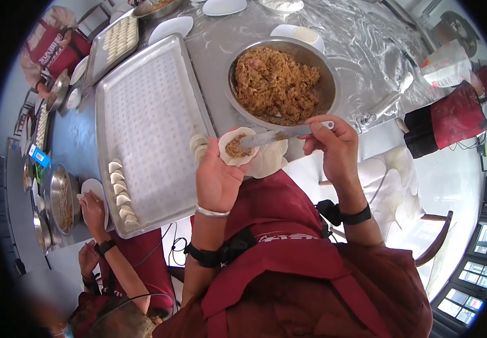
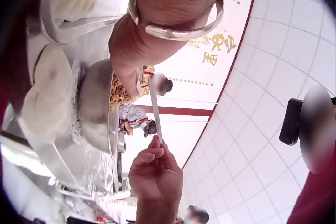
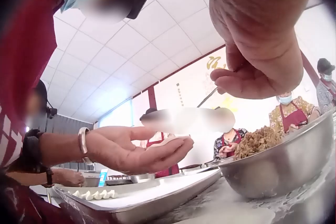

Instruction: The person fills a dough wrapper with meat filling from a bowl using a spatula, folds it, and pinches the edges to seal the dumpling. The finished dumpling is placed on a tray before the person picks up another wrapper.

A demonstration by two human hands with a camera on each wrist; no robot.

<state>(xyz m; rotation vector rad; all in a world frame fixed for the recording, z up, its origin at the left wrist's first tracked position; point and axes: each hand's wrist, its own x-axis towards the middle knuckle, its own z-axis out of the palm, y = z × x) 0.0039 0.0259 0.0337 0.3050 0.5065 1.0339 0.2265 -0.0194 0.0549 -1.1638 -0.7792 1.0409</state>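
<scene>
My left hand [image 1: 219,183], palm up, holds a round dumpling wrapper [image 1: 231,160] between thumb and fingers. A small mound of brown filling [image 1: 235,146] sits on the wrapper. My right hand [image 1: 336,147] pinches the handle end of a narrow flat spatula [image 1: 288,133], whose tip touches the filling. In the left wrist view the spatula [image 2: 156,112] spans both hands. Just beyond them stands a steel bowl [image 1: 333,84] heaped with filling [image 1: 277,79]. Loose wrappers [image 1: 268,160] lie overlapped beneath the spatula, partly hidden by my left hand.
A large perforated tray [image 1: 147,107] at left carries a row of dumplings [image 1: 120,188], with more pale dough pieces [image 1: 199,146] at its right edge. Another person's hand [image 1: 92,211] works beside it. A full dumpling tray [image 1: 120,39] and white plates [image 1: 171,28] lie farther back.
</scene>
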